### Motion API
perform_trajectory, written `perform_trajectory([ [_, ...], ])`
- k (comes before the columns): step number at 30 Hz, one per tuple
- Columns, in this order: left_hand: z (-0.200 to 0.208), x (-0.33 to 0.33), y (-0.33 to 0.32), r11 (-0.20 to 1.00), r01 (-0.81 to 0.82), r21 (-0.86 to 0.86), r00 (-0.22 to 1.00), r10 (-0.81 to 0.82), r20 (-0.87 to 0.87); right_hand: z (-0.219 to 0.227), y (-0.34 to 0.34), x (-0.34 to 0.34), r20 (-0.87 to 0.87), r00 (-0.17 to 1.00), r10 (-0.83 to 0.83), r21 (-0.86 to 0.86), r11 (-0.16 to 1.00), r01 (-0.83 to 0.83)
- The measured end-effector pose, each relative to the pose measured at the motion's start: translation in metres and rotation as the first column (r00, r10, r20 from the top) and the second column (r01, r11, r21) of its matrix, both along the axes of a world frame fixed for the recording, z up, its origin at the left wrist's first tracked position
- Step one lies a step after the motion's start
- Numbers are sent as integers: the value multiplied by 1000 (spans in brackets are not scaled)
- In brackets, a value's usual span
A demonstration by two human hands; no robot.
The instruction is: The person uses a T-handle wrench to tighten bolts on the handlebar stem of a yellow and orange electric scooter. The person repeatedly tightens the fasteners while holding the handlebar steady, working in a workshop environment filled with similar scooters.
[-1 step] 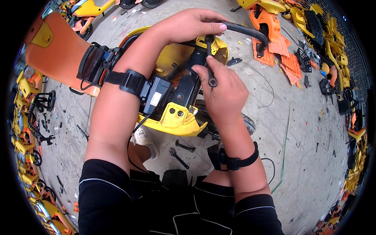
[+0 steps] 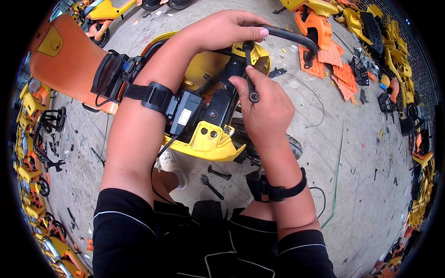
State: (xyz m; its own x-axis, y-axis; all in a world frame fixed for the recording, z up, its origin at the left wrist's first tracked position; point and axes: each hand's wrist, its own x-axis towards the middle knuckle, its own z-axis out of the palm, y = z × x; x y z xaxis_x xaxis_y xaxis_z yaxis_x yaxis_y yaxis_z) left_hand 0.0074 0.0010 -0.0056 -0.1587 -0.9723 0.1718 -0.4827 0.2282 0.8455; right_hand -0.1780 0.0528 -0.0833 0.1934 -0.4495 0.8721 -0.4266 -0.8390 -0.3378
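Observation:
My left hand (image 2: 227, 30) is closed over a black curved metal bar (image 2: 289, 34) that reaches out to the right. In my right hand (image 2: 269, 102) is a dark socket wrench (image 2: 251, 85), its far end on the yellow part just below the bar. My right fingers wrap the handle, the thumb lifted off to its left; the exact fit of the far end is hidden. Beneath both arms lies a partly stripped yellow scooter body (image 2: 213, 141) with a black frame beam (image 2: 218, 106). An orange seat-like panel (image 2: 69, 65) rises at the left.
Two loose tools, a wrench (image 2: 212, 187) and a short black bar-like tool (image 2: 219, 173), lie on the concrete floor near my feet. Orange panels (image 2: 344, 78) and black crates lie at the upper right. Yellow scooter parts line both sides. A thin green strip (image 2: 337, 176) crosses the floor.
My right hand and the wrench's near end have shifted very slightly to the right. My left hand keeps its place on the bar.

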Motion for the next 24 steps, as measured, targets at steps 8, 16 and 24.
perform_trajectory([
  [8, -4, 4, -1, 1000, 4, -28, 999, -2, 51, 7, -48, -18, 813, 570, 116, 485, 408, -774],
  [16, -3, 3, -1, 998, -42, -38, 995, 45, 94, 11, -66, -25, 885, 428, 181, 370, 285, -884],
  [24, -4, 4, -1, 1000, -16, -17, 998, 17, 55, 12, -39, -37, 740, 569, 359, 356, 510, -783],
])
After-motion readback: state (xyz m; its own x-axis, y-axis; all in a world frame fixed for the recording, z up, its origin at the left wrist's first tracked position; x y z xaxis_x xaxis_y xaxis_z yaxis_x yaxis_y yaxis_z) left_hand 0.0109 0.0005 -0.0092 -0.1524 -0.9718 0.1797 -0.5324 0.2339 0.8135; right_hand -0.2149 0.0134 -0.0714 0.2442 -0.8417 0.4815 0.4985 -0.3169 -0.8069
